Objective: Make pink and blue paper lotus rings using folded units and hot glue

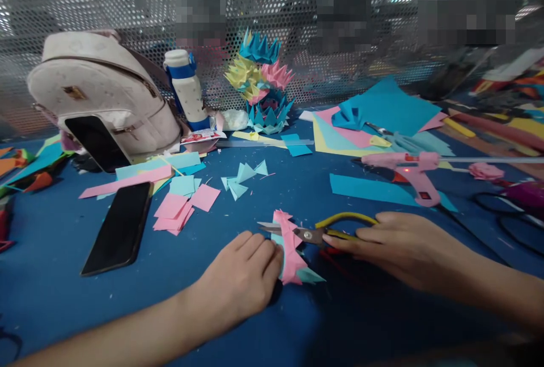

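Between my hands is a folded paper piece (291, 256), pink with light-blue points along its edge. My left hand (242, 273) is closed on its left side; the fingertips are hidden behind the knuckles. In my right hand (382, 239) is a pair of scissors (312, 235) with yellow-and-black handles, fingers wrapped round the loops. The blades lie apart around the upper part of the pink paper, pointing left. Beyond my left hand lie small light-blue folded triangles (244, 173) and a pile of pink paper squares (174, 211).
A pink glue gun (408, 166) with a lit red light rests at right, its cord trailing. A black phone (119, 228) lies at left, before a white backpack (106, 89). A bottle (187, 92), a folded-paper stack (266, 89) and paper sheets (395, 106) stand or lie along the metal mesh.
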Demonstrator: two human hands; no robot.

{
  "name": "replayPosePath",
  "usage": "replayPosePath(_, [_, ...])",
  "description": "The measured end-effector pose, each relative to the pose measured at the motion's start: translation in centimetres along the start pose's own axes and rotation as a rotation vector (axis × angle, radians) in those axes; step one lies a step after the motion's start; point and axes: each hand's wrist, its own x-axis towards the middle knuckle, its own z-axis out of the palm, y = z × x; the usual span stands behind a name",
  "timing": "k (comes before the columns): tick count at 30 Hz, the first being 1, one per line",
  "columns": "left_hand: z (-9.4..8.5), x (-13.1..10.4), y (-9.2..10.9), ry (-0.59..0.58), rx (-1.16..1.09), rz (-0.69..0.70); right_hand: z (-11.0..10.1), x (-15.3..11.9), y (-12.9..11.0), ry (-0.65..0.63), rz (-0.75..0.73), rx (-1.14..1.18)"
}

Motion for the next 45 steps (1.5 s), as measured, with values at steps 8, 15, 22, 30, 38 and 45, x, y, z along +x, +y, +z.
replayPosePath(8, [-0.1,0.1,0.0,-0.005,-0.006,0.0,-0.4,0.3,-0.1,-0.075,-0.015,0.017])
replayPosePath(15, [-0.1,0.0,-0.1,0.012,-0.028,-0.005,-0.9,-0.1,0.4,-0.167,-0.071,-0.004])
replayPosePath(22, [0.0,0.1,0.0,0.024,-0.017,-0.007,-1.7,-0.1,1.2,-0.157,-0.068,0.035])
replayPosePath(30, [0.1,-0.1,-0.1,-0.003,-0.014,0.011,-1.9,-0.4,1.3,-0.128,-0.042,-0.002])
replayPosePath(38, [-0.2,0.1,-0.1,0.021,-0.029,0.002,-1.5,-0.5,0.8,-0.056,-0.004,0.079])
replayPosePath(45, [0.0,0.0,-0.1,-0.01,-0.008,0.01,-1.6,-0.6,1.0,-0.061,0.0,0.036])
